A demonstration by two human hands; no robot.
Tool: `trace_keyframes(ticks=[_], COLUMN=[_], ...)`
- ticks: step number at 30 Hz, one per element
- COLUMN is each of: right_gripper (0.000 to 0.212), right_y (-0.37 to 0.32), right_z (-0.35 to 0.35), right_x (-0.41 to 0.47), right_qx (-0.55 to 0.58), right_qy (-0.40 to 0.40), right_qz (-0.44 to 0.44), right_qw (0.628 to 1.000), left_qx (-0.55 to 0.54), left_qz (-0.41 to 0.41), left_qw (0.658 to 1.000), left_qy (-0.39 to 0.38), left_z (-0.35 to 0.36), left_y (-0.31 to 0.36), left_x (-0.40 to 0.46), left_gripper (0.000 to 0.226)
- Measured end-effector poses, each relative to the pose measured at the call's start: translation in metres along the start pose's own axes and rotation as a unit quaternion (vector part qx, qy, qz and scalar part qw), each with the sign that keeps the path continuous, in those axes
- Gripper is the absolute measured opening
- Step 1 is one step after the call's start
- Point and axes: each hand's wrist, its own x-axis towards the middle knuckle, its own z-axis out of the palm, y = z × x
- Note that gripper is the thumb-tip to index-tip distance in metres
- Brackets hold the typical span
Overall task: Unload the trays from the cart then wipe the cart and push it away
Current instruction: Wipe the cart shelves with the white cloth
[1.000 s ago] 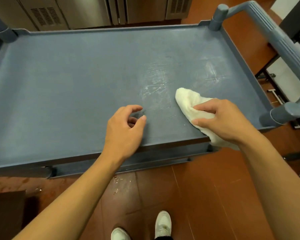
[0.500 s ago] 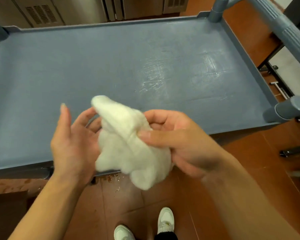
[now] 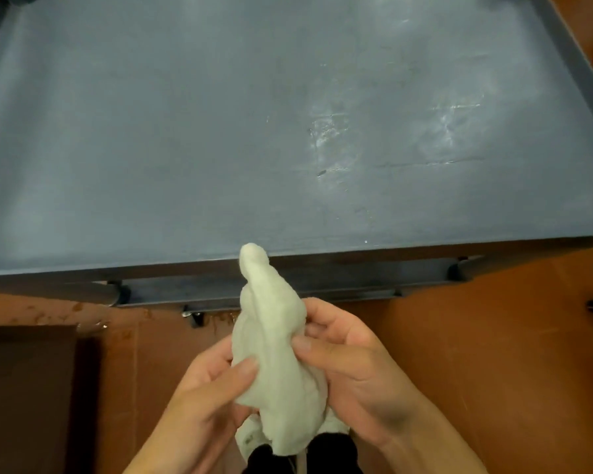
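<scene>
The blue-grey cart (image 3: 185, 131) fills the upper part of the head view, its top shelf bare with whitish scuff marks right of centre. A bunched white cloth (image 3: 274, 350) is held upright in front of the cart's near edge, above the floor. My left hand (image 3: 206, 391) grips the cloth's lower left side with the thumb pressed on it. My right hand (image 3: 353, 367) holds its right side, thumb across the front and fingers curled behind. No trays are in view.
Reddish-brown floor tiles (image 3: 493, 354) lie below the cart's edge, with small crumbs and stains near the left wheel area (image 3: 117, 295). A dark brown box or mat (image 3: 24, 398) sits at the lower left. The cart's raised right rim (image 3: 569, 56) runs along the upper right.
The cloth was lifted off the cart's shelf by my right hand, my left hand joined it, and both hands drew it back off the cart toward my body.
</scene>
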Motion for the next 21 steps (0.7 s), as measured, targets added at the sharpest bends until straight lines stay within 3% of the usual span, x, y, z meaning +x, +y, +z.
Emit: trace_keyframes(ticks=[2, 4, 6, 9, 11, 14, 16, 19, 21], right_gripper=[0.038, 0.035, 0.030, 0.024, 0.024, 0.021, 0.018, 0.024, 0.033], right_y=[-0.010, -0.028, -0.052, -0.099, -0.136, -0.183, -0.207, -0.222, -0.218], right_z=[0.004, 0.009, 0.013, 0.021, 0.028, 0.028, 0.026, 0.013, 0.001], right_x=[-0.006, -0.019, -0.034, -0.049, -0.055, -0.053, -0.045, -0.026, -0.012], right_qx=[-0.101, -0.176, -0.224, -0.284, -0.357, -0.492, -0.526, -0.630, -0.698], right_qy=[0.036, 0.048, 0.058, 0.066, 0.072, 0.093, 0.109, 0.113, 0.111], right_qz=[-0.021, -0.066, -0.133, -0.256, -0.336, -0.386, -0.401, -0.414, -0.357], right_qw=[0.994, 0.981, 0.964, 0.922, 0.869, 0.775, 0.742, 0.648, 0.611], left_qx=[0.070, 0.107, 0.148, 0.336, 0.404, 0.453, 0.510, 0.601, 0.660], left_qz=[0.033, 0.090, 0.155, 0.302, 0.370, 0.414, 0.431, 0.409, 0.388], left_qw=[0.996, 0.986, 0.967, 0.882, 0.832, 0.788, 0.743, 0.679, 0.631], left_qy=[0.047, 0.090, 0.140, 0.136, 0.093, 0.041, 0.048, 0.104, 0.123], left_z=[0.001, 0.022, 0.040, 0.073, 0.099, 0.132, 0.144, 0.139, 0.127], left_y=[0.000, 0.006, 0.021, 0.049, 0.071, 0.102, 0.119, 0.131, 0.131], left_x=[-0.003, -0.011, -0.015, -0.011, 0.004, 0.039, 0.066, 0.100, 0.112], left_gripper=[0.070, 0.040, 0.034, 0.040, 0.040, 0.032, 0.028, 0.025, 0.028])
